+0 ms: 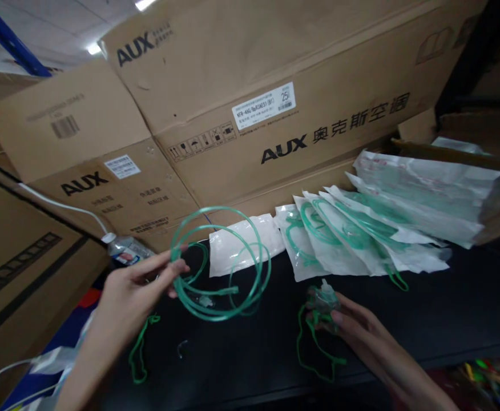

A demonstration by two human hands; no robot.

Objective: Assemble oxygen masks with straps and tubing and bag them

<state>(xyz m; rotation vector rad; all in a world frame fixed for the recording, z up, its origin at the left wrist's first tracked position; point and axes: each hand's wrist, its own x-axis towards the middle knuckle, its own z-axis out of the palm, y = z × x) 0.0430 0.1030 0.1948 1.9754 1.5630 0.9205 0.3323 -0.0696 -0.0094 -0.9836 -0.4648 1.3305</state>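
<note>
My left hand (pixel 136 291) pinches a coil of green tubing (pixel 220 315) between thumb and fingers, holding it up above the black table. My right hand (pixel 359 322) is closed around a clear green-tinted oxygen mask (pixel 325 299), from which a green elastic strap (pixel 302 342) hangs in a loop. Under the left hand, another green strap (pixel 136 357) lies on the table. A small clear piece (pixel 181 349), too small to name, rests nearby. Behind the coil lies a white pouch (pixel 244 242).
Several clear-fronted pouches with green tubing (pixel 322 240) overlap in a row at the back right. Large cardboard boxes (pixel 241 154) wall off the back. A plastic bottle (pixel 125 251) stands at the left, near white cables. Colourful small items (pixel 496 377) sit at the lower right.
</note>
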